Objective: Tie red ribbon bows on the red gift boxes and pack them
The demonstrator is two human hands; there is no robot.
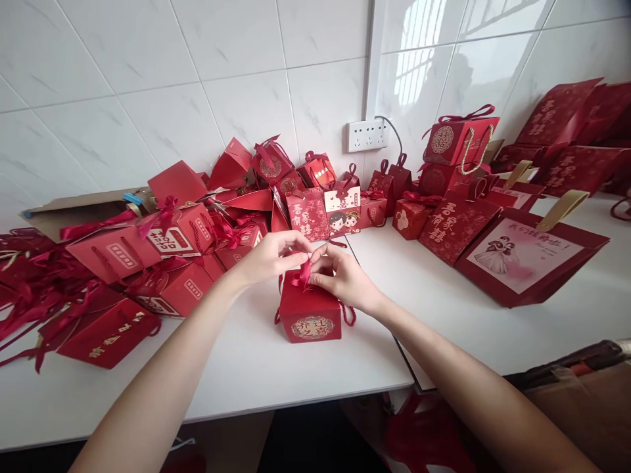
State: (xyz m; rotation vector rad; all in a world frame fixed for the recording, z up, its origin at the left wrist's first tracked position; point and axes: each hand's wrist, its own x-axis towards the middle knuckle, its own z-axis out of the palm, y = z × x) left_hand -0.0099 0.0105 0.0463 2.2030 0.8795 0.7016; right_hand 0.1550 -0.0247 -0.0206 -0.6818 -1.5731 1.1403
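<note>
I logged one red box (311, 315) at the near middle of the desk (367, 364), left hand (269, 255) and right hand (351, 279) both pinched nearly closed on its ribbon (303, 273), which I judged wanted even, untwisted tension.

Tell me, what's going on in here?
A person's left hand and right hand meet at a ribbon on top of a small red box, their fingers partly hiding it. The box sits upright on a white table. More red boxes are piled to the left, and others sit to the right.
</note>
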